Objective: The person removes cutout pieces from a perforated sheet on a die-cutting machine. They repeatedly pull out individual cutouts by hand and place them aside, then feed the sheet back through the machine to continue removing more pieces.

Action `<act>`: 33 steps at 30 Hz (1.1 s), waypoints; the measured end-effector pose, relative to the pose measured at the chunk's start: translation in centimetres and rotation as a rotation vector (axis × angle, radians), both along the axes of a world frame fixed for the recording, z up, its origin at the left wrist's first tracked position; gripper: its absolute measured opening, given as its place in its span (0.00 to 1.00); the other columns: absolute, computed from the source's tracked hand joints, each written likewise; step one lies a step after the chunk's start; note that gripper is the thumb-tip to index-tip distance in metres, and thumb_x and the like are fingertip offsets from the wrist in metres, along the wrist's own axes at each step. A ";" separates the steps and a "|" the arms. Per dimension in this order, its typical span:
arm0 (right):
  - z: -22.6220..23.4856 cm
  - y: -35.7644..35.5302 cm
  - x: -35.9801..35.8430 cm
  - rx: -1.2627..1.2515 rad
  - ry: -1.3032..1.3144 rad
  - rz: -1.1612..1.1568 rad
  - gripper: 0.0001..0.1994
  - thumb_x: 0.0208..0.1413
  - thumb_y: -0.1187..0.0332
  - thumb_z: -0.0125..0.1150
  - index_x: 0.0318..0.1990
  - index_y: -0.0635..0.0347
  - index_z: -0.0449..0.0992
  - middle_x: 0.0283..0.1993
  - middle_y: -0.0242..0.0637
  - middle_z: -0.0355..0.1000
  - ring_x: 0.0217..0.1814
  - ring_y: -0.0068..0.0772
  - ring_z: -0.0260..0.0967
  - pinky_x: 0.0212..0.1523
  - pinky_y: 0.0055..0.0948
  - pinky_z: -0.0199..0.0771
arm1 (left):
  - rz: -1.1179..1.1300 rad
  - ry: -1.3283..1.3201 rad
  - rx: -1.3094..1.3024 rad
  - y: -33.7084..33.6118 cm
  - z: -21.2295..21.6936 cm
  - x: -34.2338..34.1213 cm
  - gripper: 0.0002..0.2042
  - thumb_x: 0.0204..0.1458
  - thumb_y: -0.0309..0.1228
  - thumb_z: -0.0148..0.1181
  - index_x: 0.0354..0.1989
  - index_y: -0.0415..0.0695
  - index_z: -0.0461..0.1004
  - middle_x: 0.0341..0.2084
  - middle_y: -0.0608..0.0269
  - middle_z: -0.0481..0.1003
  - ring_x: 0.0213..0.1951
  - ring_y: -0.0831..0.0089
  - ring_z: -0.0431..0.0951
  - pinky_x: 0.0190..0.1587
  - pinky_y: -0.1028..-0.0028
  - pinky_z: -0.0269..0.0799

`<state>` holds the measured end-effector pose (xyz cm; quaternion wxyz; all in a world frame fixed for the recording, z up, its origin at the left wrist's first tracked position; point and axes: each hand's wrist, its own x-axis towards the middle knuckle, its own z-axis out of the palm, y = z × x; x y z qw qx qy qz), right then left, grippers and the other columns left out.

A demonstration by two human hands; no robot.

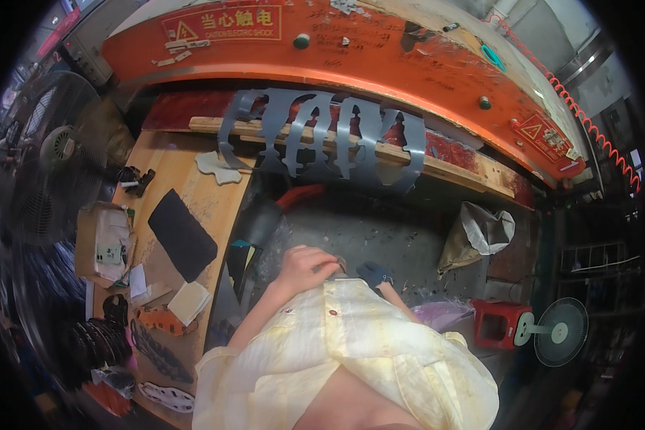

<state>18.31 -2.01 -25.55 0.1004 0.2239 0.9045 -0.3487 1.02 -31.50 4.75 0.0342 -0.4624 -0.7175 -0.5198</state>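
Shirt (pixel 351 337), pale yellow, crinkly: left hand (pixel 304 266) pinches collar; right hand (pixel 374 274) gloved, grip unclear.

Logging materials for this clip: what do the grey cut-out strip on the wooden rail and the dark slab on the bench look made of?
Grey cut-out strip: probably thin sheet metal or stiff plastic, with a dull even sheen and clean punched outlines. Dark slab: matte black, no glare, perhaps rubber or foam. Wooden rail: bare pale timber.
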 end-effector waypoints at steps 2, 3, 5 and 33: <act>2.5 -2.8 -1.9 -0.142 0.041 0.013 0.18 0.51 0.56 0.57 0.41 0.62 0.76 0.35 0.43 0.76 0.35 0.34 0.72 0.36 0.33 0.71 | -0.229 -0.209 0.053 -0.3 3.2 0.9 0.05 0.44 0.29 0.64 0.29 0.44 0.80 0.24 0.63 0.78 0.26 0.68 0.78 0.33 0.72 0.71; 4.2 -4.3 -2.8 -0.173 0.042 0.012 0.18 0.51 0.56 0.57 0.40 0.62 0.76 0.34 0.42 0.76 0.34 0.33 0.72 0.35 0.33 0.70 | -0.385 -0.411 0.104 -0.5 4.6 1.6 0.05 0.43 0.28 0.65 0.29 0.42 0.80 0.25 0.62 0.78 0.27 0.68 0.79 0.34 0.72 0.71; 7.4 -7.0 -4.7 -0.216 0.055 0.013 0.16 0.52 0.57 0.57 0.39 0.61 0.76 0.32 0.41 0.75 0.32 0.31 0.71 0.33 0.32 0.70 | -0.608 -0.600 0.118 -1.0 6.9 2.0 0.06 0.43 0.27 0.65 0.31 0.41 0.80 0.26 0.61 0.79 0.28 0.70 0.79 0.35 0.73 0.72; 32.6 5.5 -28.5 0.767 0.232 0.013 0.21 0.51 0.47 0.52 0.45 0.50 0.76 0.46 0.41 0.73 0.51 0.45 0.68 0.48 0.43 0.65 | 0.476 0.261 -0.654 17.6 -2.5 -23.4 0.21 0.50 0.52 0.55 0.40 0.48 0.78 0.48 0.63 0.68 0.55 0.66 0.62 0.54 0.60 0.55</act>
